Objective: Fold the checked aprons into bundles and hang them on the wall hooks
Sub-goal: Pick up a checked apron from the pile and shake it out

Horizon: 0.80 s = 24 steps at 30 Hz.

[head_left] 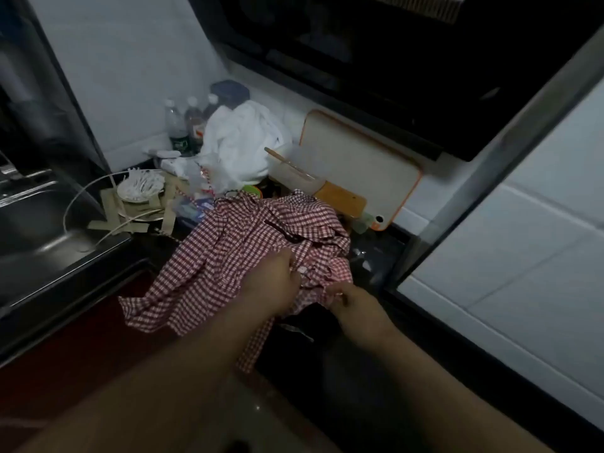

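Left hand (271, 282), right hand (353, 302) gripping checked apron (235, 243) (crumpled), hem overhanging counter (376, 266) edge

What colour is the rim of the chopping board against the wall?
Orange, around a pale chopping board; head view.

Left hand (274, 284) and right hand (352, 305) close together, fingers curled.

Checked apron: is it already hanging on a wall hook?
No, the checked apron lies crumpled on the dark counter, with the left hand and right hand both gripping it.
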Available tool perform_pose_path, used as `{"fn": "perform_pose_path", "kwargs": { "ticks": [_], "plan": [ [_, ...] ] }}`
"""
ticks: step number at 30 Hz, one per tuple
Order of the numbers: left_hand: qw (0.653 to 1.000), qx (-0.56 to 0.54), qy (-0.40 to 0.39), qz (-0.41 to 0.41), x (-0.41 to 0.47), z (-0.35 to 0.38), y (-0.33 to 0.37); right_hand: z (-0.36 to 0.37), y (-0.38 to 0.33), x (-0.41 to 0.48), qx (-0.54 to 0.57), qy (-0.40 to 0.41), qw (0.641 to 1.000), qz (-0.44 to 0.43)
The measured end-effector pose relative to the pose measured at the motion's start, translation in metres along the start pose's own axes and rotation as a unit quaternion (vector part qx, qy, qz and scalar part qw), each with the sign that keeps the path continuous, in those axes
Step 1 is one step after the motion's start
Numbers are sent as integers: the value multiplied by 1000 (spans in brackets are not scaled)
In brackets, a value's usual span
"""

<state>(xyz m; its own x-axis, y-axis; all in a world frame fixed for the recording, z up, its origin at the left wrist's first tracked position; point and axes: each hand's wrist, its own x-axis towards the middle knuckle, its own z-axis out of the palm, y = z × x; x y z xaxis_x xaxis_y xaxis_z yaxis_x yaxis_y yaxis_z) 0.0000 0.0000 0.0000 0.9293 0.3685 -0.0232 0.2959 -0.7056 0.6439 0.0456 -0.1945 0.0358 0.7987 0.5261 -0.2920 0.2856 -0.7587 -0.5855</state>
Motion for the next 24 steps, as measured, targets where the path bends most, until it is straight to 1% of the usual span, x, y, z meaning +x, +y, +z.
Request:
{"fn": "perform_pose_path", "kwargs": {
  "ticks": [4, 6, 8, 10, 11, 14, 17, 20, 21, 22, 24],
  "plan": [
    [999, -40, -16, 20, 45, -8, -24, 6, -23, 58, 27, 29, 999, 33],
    [997, -68, -22, 36, 66, -10, -31, 11, -28, 84, 39, 55, 997, 33],
    [993, -94, -23, 60, 88, -10, -37, 10, -33, 107, 43, 97, 994, 26],
    [993, -86, -18, 82, 108, -10, -42, 5, -40, 127, 65, 136, 988, 37],
    [993, -76, -15, 89, 117, -9, -45, 4, -42, 138, 96, 148, 983, 54],
    [992, -76, -38, 95, 134, -13, -42, 0, -50, 153, 205, 143, 961, 115],
    [992, -80, -30, 95, 140, -17, -37, -2, -50, 160, 281, 118, 941, 147],
    [993, -3, -52, 102, 146, -19, -38, -7, -53, 168, 367, 111, 895, 228],
    [993, 20, -54, 104, 146, -19, -39, -8, -51, 171, 382, 116, 886, 237],
    [992, 31, -42, 114, 145, -21, -39, -9, -52, 170, 387, 116, 884, 234],
    [988, 46, 8, 146, 136, -24, -40, -10, -54, 166, 387, 107, 892, 207]
  ]
}}
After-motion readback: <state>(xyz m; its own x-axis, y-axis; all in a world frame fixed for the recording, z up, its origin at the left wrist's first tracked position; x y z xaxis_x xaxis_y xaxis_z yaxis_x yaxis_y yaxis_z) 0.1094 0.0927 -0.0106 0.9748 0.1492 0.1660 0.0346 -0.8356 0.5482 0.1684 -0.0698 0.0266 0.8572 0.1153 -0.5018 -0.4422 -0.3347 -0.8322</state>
